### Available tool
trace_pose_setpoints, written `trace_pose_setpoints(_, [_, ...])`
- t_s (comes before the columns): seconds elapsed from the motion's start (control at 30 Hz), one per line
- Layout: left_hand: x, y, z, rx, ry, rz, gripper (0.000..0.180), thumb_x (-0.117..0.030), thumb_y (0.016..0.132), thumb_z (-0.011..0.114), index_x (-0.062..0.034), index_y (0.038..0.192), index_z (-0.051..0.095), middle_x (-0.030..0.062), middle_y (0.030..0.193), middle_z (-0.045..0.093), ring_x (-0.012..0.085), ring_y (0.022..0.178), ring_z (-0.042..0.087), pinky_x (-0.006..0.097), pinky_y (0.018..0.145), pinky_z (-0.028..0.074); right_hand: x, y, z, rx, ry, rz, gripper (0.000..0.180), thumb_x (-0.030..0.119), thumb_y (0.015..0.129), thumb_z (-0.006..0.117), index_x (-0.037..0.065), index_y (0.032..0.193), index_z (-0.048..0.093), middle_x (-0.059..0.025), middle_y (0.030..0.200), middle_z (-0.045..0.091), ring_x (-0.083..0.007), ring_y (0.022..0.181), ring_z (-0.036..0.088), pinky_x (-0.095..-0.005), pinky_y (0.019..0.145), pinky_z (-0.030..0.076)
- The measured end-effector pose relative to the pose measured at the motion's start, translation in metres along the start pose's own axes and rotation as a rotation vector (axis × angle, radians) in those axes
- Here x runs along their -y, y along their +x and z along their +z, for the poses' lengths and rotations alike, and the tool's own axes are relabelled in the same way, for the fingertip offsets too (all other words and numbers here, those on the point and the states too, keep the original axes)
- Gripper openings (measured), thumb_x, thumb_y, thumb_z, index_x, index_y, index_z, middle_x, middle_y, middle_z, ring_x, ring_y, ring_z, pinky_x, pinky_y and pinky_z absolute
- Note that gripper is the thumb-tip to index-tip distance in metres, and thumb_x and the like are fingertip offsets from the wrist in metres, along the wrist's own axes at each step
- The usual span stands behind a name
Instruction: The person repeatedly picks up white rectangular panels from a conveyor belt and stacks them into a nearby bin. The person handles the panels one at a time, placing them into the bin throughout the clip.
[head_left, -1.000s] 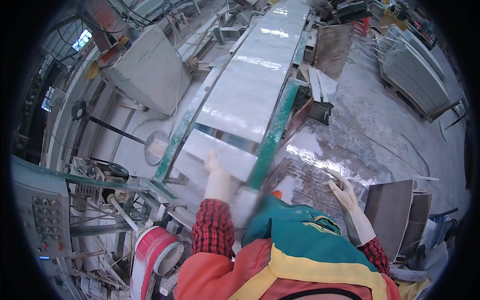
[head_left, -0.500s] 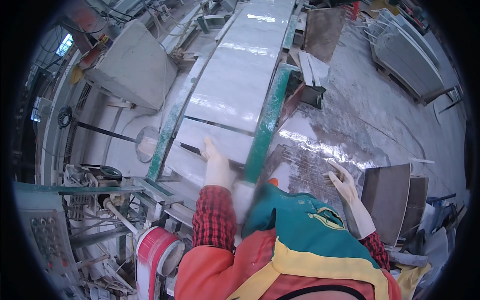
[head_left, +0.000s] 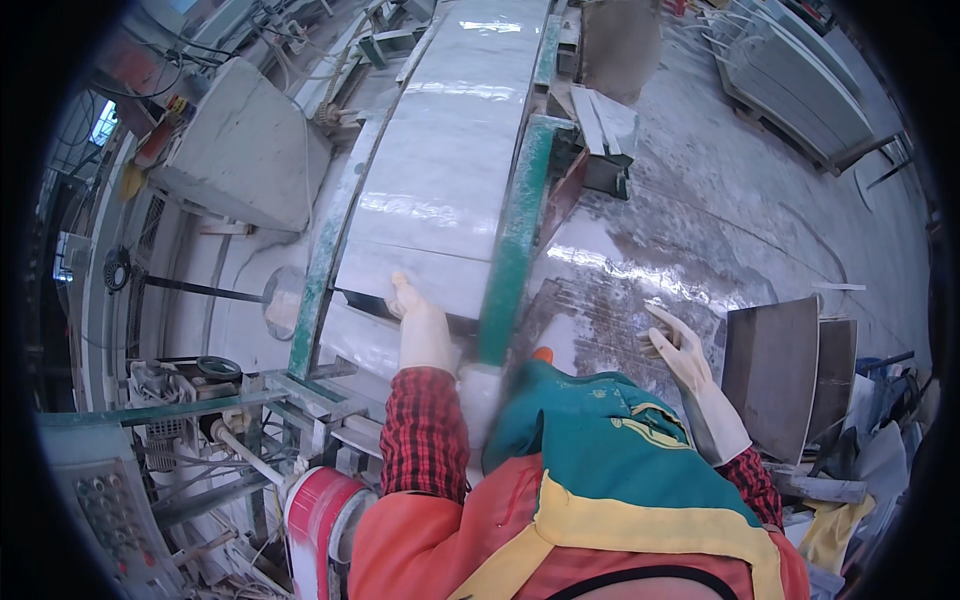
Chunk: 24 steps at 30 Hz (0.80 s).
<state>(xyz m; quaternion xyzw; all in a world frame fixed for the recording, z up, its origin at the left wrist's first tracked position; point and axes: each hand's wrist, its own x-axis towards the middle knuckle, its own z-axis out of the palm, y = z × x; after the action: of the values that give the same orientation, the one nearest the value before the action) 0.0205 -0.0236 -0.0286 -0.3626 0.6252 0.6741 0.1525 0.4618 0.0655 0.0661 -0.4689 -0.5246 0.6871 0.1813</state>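
Observation:
A pale, glossy stone slab (head_left: 450, 278) lies across the near end of a conveyor between two green side rails. My left hand (head_left: 412, 318), in a cream glove, is closed at the slab's near edge, its fingertips on the top face; part of its grip is hidden. A dark gap separates this edge from another pale slab (head_left: 362, 338) closer to me. Beyond, a long pale slab (head_left: 435, 190) meets the held one along a thin seam. Off to the right, my right hand (head_left: 680, 352), also gloved, hangs open above the wet floor with nothing in it.
The green rail (head_left: 515, 250) runs along the conveyor's right side. Stone panels (head_left: 770, 375) lean at my right, and stacked slabs (head_left: 795, 95) stand farther back. A control panel (head_left: 115, 510) and a red-and-white cylinder (head_left: 325, 515) are at lower left.
The slab at my left hand has slid away from me, and its gap to the far slab has shrunk to a seam. The nearer gap has widened. My right hand stays open.

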Motion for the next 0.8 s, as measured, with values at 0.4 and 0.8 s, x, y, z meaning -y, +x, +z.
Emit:
trace_pose_setpoints(0.4, [-0.005,-0.013,0.005,0.083,-0.081,-0.036,0.070,-0.031,0.084,0.074,-0.0134,0.142,0.040,0.0189,0.133,0.055,0.0380,0.107,0.062,0.055,0.086,0.056,-0.001,-0.001,0.000,-0.068,0.001,-0.015,0.048,0.015,0.097,0.059,0.006,0.143,0.048,-0.0133,0.107,0.068,-0.0171,0.088,0.066,-0.0290,0.080,0.055])
trace_pose_setpoints(0.8, [-0.006,-0.014,0.010,0.131,-0.104,-0.029,0.055,-0.030,0.093,0.064,-0.0075,0.138,0.043,0.0169,0.134,0.057,0.0367,0.111,0.062,0.057,0.092,0.054,-0.006,0.012,0.012,-0.046,0.018,0.034,0.047,0.014,0.097,0.057,0.008,0.142,0.050,-0.0142,0.107,0.069,-0.0176,0.094,0.066,-0.0305,0.084,0.054])
